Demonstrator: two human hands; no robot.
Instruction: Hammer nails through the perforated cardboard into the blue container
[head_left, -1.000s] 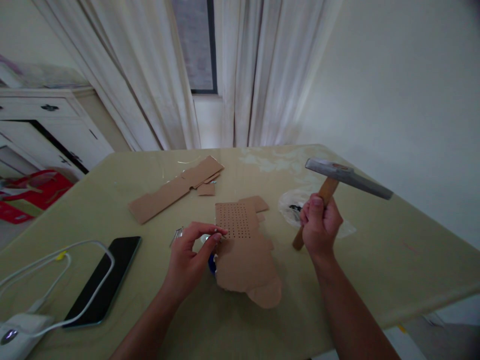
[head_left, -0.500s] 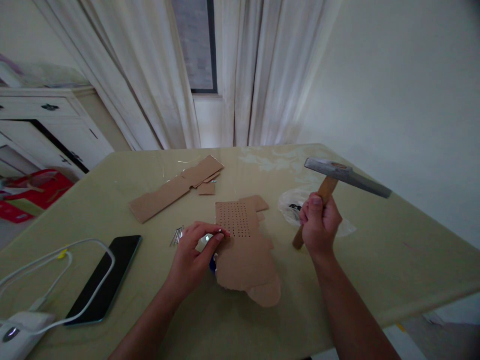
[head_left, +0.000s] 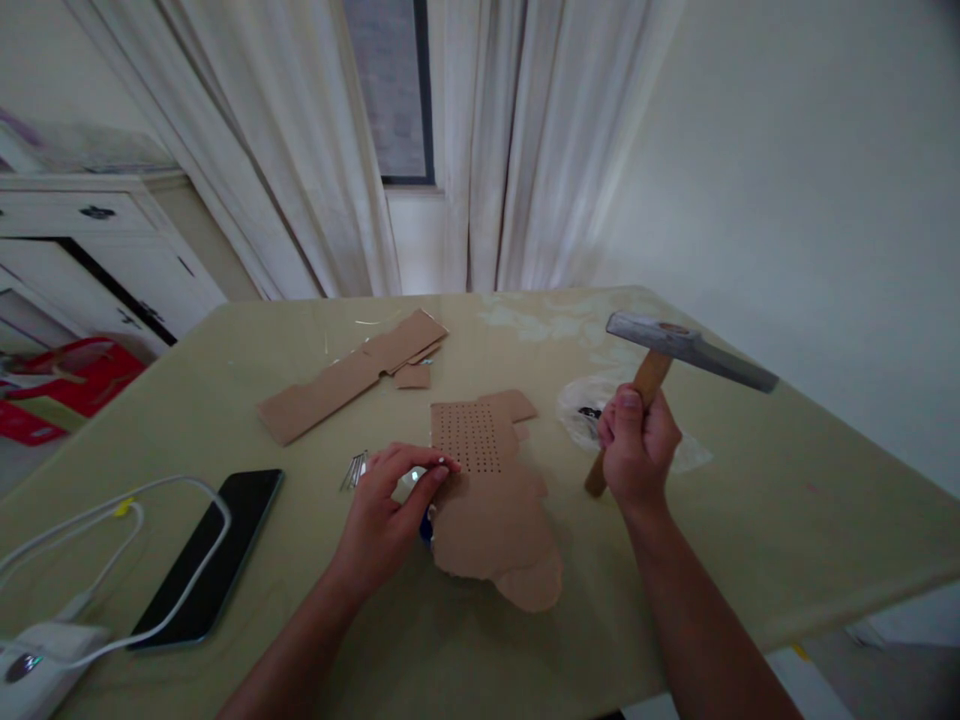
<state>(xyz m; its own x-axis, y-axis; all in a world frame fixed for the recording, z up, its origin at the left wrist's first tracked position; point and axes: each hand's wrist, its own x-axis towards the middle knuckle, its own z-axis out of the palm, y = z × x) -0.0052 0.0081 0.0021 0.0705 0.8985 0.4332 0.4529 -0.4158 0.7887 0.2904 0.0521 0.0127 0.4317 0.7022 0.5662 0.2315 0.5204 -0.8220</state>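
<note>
My right hand [head_left: 640, 447] is wrapped round the wooden handle of a hammer [head_left: 690, 350], whose long metal head is raised above the table to the right. Thumb and forefinger of my left hand [head_left: 397, 505] pinch a nail [head_left: 441, 461], of which little more than the head shows. It stands over the left edge of a brown cardboard piece [head_left: 491, 520] punched with rows of small holes. Something blue [head_left: 426, 525] shows partly from under that cardboard. Several loose nails [head_left: 354, 470] lie just left of my left hand.
Cardboard strips [head_left: 352, 378] lie toward the back of the table [head_left: 570, 650]. A clear plastic bag [head_left: 581, 405] with dark bits sits behind my right hand. On the left are a black phone [head_left: 214, 560], a white cable [head_left: 180, 483] and a white power bank [head_left: 45, 665].
The hammer has shifted very slightly to the left with my right hand. My left hand keeps its pinch at the same spot on the cardboard.
</note>
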